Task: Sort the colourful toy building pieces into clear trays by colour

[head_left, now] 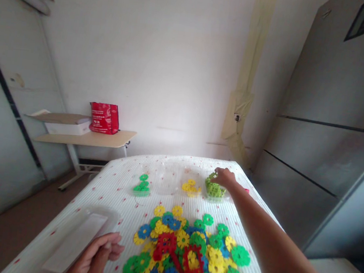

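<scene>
At the far right of the table, my right hand [225, 177] reaches over a clear container of lime-green plastic building pieces [215, 190]. Its thumb and fingers appear closed around one of these pieces at the container's left rim; the fingertips are small and partly hidden. Close to me on the left, my left hand [98, 256] rests with its fingers curled in and nothing visible in them. Beside it lies a translucent rectangular plastic lid [74, 244]. A pile of notched snowflake discs [215, 263] in green, yellow and blue spreads between my arms, with red square-framed pieces [167, 243] on top.
Clear containers along the table's far side hold green discs [142, 187] and yellow discs [191, 187]. Behind stands a side table [112, 139] with a red bag [104, 118] and a white box [67, 128]. A grey refrigerator [330, 127] is at right.
</scene>
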A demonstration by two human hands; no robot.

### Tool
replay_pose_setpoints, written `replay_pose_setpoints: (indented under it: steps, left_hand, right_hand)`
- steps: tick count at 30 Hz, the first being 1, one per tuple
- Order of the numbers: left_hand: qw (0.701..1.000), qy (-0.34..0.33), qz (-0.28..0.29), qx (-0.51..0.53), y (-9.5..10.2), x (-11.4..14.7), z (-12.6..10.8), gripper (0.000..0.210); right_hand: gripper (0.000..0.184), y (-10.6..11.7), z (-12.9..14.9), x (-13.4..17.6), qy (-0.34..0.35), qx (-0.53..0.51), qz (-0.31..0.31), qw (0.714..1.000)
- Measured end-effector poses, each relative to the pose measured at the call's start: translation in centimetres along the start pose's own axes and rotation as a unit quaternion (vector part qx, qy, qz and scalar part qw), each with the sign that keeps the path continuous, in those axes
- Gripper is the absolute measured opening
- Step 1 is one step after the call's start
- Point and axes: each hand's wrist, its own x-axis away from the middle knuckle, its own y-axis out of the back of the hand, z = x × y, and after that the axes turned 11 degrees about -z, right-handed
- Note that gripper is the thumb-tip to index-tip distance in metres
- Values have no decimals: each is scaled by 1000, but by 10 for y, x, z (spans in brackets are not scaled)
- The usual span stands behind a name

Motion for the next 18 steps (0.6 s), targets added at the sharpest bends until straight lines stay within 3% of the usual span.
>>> replay_pose_setpoints:
  steps: [10, 18]
  left_hand:
    - [1000, 10, 1, 1, -1, 1, 0, 44]
    - [1000, 4, 2, -4, 0, 0, 1, 44]
  right_hand:
    - [49, -1, 10, 6, -26, 23, 0, 999]
    - [39, 18, -7, 12, -37, 14, -144, 989]
